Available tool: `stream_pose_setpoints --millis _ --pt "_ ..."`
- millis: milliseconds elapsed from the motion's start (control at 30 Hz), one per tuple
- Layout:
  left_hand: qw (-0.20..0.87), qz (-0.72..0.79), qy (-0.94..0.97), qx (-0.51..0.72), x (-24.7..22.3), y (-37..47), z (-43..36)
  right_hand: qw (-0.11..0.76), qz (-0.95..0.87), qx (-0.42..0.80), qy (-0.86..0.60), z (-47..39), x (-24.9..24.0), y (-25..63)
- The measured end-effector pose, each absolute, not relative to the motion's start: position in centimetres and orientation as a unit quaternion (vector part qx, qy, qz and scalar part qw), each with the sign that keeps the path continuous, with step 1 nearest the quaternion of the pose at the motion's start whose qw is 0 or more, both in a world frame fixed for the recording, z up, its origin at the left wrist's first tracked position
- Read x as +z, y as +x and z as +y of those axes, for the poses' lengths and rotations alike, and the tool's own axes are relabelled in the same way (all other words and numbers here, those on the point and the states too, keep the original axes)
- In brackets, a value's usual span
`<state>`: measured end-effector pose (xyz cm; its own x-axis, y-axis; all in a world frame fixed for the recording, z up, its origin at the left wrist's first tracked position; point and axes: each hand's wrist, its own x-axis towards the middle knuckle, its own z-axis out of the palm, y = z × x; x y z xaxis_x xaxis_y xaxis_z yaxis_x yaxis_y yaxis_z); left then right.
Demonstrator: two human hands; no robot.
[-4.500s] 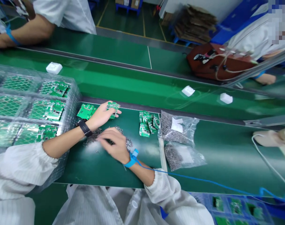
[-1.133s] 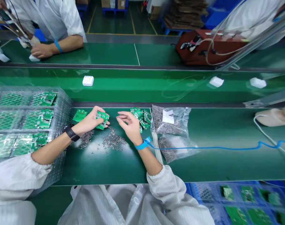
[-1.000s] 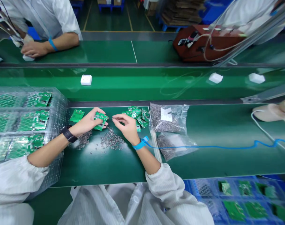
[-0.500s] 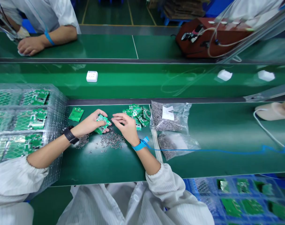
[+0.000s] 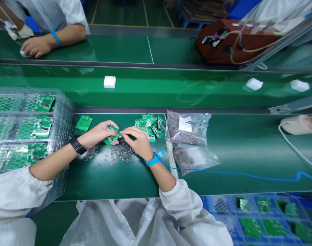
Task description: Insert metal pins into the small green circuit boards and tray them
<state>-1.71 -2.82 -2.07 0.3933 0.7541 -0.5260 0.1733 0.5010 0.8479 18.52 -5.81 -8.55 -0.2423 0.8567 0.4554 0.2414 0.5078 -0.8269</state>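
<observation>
My left hand point(image 5: 98, 134) is closed on a green circuit board point(image 5: 111, 138), held slightly above the bench. At the board's right edge, my right hand point(image 5: 139, 141) has thumb and forefinger pinched together; anything between them is too small to make out. Below both hands lies a heap of small metal parts point(image 5: 124, 153), with a smaller heap point(image 5: 90, 154) under my left wrist. Several more circuit boards point(image 5: 147, 125) are piled just beyond my right hand. One single board point(image 5: 84, 123) rests beyond my left hand.
A clear compartment tray point(image 5: 62, 116) of boards stands at left. Two plastic bags of small parts point(image 5: 197, 135) lie right of the board pile. White items point(image 5: 109, 82) sit on the green strip beyond. A blue tray point(image 5: 238, 213) is low at right. A co-worker's hand point(image 5: 36, 46) rests across.
My right hand's fingertips have moved left and now meet the board's edge. The white items on the strip have shifted right in the view. My left hand still holds the board.
</observation>
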Motion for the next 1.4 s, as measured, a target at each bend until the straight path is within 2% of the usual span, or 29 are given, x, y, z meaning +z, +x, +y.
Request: stream_pose_setpoints --millis 433,767,1000,1400 --pt "0.687 0.525 0.460 0.205 -1.6 -1.3 -3.1 0.451 -0.796 0.196 -0.353 -6.0 -9.7 18.3" --pt "0.680 0.541 0.468 0.161 -1.9 -1.8 -2.7 0.438 -0.802 0.205 -0.351 -5.9 -10.3 18.2" --pt "0.695 0.523 0.461 0.176 -2.6 -1.9 -2.9 0.420 -0.811 0.192 -0.360 -6.0 -10.3 18.1" --pt "0.698 0.523 0.437 0.220 -3.5 -1.9 -2.9 0.421 -0.801 0.243 -0.350 -6.1 -10.2 18.5"
